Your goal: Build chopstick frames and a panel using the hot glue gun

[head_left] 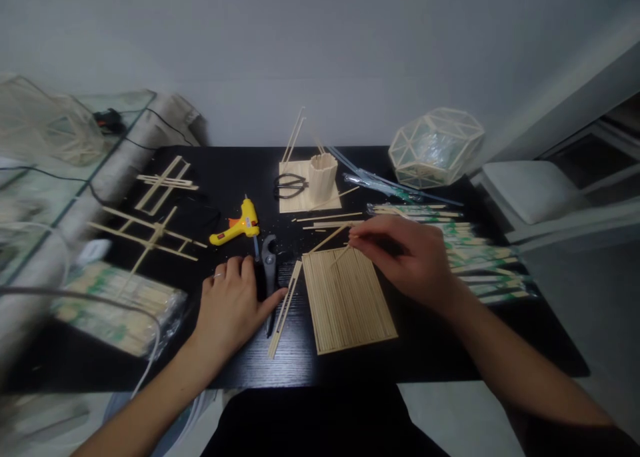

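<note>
My right hand (407, 253) pinches a thin wooden stick (341, 255) between thumb and fingers, its lower end over the top part of a square panel of wooden sticks (347, 303). Palm down on the black table (245, 370), my left hand (233, 300) rests with fingers spread, holding nothing. Its thumb reaches over the dark-handled pliers (269, 260) to a narrow pair of joined sticks (285, 310); whether it touches them I cannot tell. Beyond that hand lies a yellow glue gun (239, 225), nozzle pointing away.
Scissors (290, 186) and a stick-built cup (323, 180) are on a small wooden board (300, 205) at the back. Bagged sticks lie at right (470, 257) and left (120, 303). Stick frames (150, 237) lie left; a faceted stick lantern (435, 147) stands back right.
</note>
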### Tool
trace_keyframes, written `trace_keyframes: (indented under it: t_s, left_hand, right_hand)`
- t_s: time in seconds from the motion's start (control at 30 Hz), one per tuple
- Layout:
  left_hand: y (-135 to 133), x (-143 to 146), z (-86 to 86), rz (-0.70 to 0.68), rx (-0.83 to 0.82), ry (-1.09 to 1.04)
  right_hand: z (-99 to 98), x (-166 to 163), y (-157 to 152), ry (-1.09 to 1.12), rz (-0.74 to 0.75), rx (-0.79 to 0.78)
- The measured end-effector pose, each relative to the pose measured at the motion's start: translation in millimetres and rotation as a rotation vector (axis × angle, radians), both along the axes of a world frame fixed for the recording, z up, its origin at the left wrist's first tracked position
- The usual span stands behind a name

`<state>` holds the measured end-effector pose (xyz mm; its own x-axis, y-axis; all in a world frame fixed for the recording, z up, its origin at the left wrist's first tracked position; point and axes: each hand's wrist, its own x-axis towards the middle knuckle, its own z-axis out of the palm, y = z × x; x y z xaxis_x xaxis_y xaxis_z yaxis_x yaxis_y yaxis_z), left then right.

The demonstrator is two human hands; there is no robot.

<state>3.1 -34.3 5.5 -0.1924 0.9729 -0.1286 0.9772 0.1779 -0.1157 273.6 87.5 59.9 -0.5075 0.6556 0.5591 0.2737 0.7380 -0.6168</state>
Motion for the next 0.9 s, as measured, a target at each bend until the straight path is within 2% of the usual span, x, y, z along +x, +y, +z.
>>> trace_keyframes:
  t_s: [0.13, 0.33, 0.47, 0.57, 0.7, 0.9]
  left_hand:
    - [13.9, 1.4, 13.3, -0.082, 0.128, -0.042]
    - [57.9, 19.9, 44.7, -0.331, 0.365, -0.370]
    - [84.0, 33.6, 66.4, -0.434, 0.383, -0.556]
    - [93.4, 39.3, 77.2, -0.481, 0.390, -0.697]
    - [95.5, 42.2, 81.2, -0.501, 0.344, -0.815]
    - [96.3, 40.9, 74.4, -0.528, 0.292, -0.886]
  right_hand:
    - [4.4, -0.3, 2.5, -0.012, 0.001, 0.028]
    - [6.3, -6.5, 9.4, -0.024, 0.000, 0.069]
    - [2.0, -8.6, 14.3, -0.022, 0.013, 0.148]
    - [0.6, -8.8, 16.4, 0.013, 0.022, 0.203]
    - [0.9, -8.9, 17.8, 0.015, 0.009, 0.216]
    - [0.6, -9.1, 20.2, 0.026, 0.004, 0.205]
